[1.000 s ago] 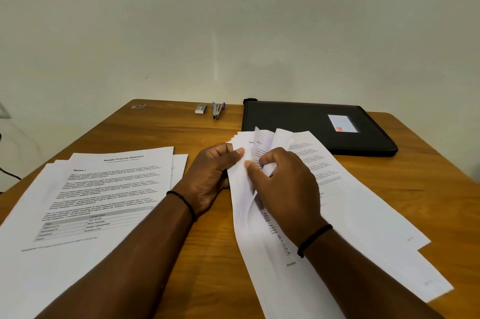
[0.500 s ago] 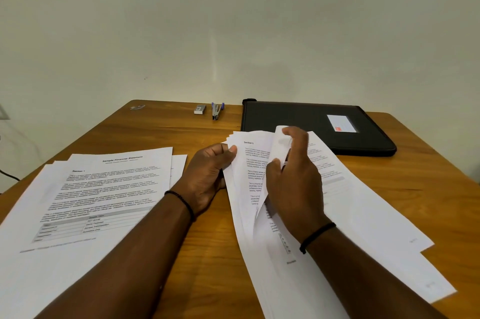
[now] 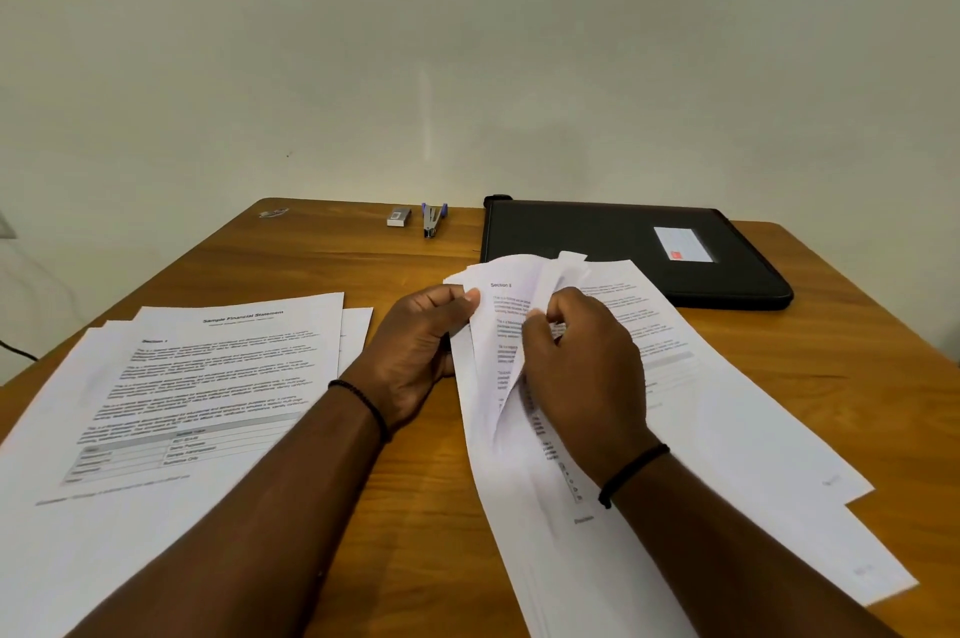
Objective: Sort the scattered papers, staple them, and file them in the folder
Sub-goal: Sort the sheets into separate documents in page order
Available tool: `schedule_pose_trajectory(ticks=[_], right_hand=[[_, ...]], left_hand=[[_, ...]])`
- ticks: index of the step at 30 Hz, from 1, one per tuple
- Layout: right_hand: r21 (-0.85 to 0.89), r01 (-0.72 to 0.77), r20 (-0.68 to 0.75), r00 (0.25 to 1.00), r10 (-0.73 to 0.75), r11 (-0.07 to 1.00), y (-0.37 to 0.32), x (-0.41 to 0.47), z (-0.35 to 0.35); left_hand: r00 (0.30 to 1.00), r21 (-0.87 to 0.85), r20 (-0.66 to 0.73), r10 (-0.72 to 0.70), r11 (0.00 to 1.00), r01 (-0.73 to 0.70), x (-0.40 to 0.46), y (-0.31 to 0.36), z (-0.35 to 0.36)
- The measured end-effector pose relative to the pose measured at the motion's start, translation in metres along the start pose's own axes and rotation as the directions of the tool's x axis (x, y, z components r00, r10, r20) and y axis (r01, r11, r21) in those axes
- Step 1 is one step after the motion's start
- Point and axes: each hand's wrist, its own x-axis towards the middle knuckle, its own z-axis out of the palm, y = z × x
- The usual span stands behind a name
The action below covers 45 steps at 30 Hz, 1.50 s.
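With the left hand (image 3: 415,351) gripping the fanned papers (image 3: 675,403) at their far edge, our right hand (image 3: 582,367) pinches one sheet; we should peel singly, checking headings, keeping the sorted pile (image 3: 208,377) leftward.

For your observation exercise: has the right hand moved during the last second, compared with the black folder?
Yes. The right hand rose towards the black folder, then dropped back towards the person, gripping a sheet.
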Motion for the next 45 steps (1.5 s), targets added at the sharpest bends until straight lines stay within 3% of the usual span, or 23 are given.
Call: schedule_pose_trajectory(ticks=[12, 15, 20, 23, 27, 32, 35, 37, 39, 42, 45], right_hand=[[0.022, -0.022, -0.038, 0.999, 0.023, 1.000, 0.002, 0.001, -0.001], [-0.037, 0.012, -0.054, 0.998, -0.014, 0.999, 0.002, 0.002, 0.000], [-0.233, 0.094, -0.217, 0.965, -0.146, 0.968, -0.001, 0.001, 0.003], [-0.279, 0.091, -0.154, 0.978, -0.138, 0.956, -0.012, 0.002, -0.003], [-0.018, -0.005, -0.132, 0.991, 0.003, 1.000, -0.036, 0.019, -0.021], [0.194, 0.094, -0.164, 0.985, -0.062, 0.976, -0.073, 0.025, -0.052], [0.273, 0.185, -0.193, 0.972, -0.134, 0.944, -0.101, 0.016, -0.067], [0.291, 0.248, -0.211, 0.959, -0.191, 0.924, -0.116, 0.008, -0.068], [0.325, 0.276, -0.203, 0.954, -0.218, 0.905, -0.132, -0.001, -0.065], [0.569, 0.142, -0.003, 0.985, -0.171, 0.810, -0.153, -0.014, -0.053], [0.712, -0.124, 0.319, 0.934, -0.162, 0.691, -0.167, -0.028, -0.045]], left_hand=[[1.000, 0.124, -0.017, 0.023, 0.992, -0.021, 0.002, -0.001, 0.002], [0.999, 0.155, 0.027, 0.030, 0.987, -0.033, 0.001, -0.003, 0.003], [0.998, 0.175, 0.035, 0.052, 0.983, -0.058, 0.004, -0.008, 0.003], [0.998, 0.225, 0.013, 0.064, 0.972, -0.065, 0.004, -0.013, 0.004], [0.995, 0.255, 0.002, 0.096, 0.963, -0.093, 0.001, -0.009, 0.006], [0.967, 0.300, -0.194, 0.163, 0.949, -0.100, -0.008, -0.001, 0.011], [0.883, 0.453, -0.332, 0.331, 0.877, -0.158, -0.021, 0.016, 0.014], [0.859, 0.329, -0.337, 0.386, 0.903, -0.277, -0.041, 0.037, 0.011], [0.922, 0.076, -0.218, 0.321, 0.947, -0.312, -0.065, 0.057, 0.006], [0.942, -0.064, -0.023, 0.334, 0.940, -0.335, -0.098, 0.080, -0.007], [0.931, -0.076, -0.071, 0.358, 0.929, -0.363, -0.123, 0.095, -0.020]])
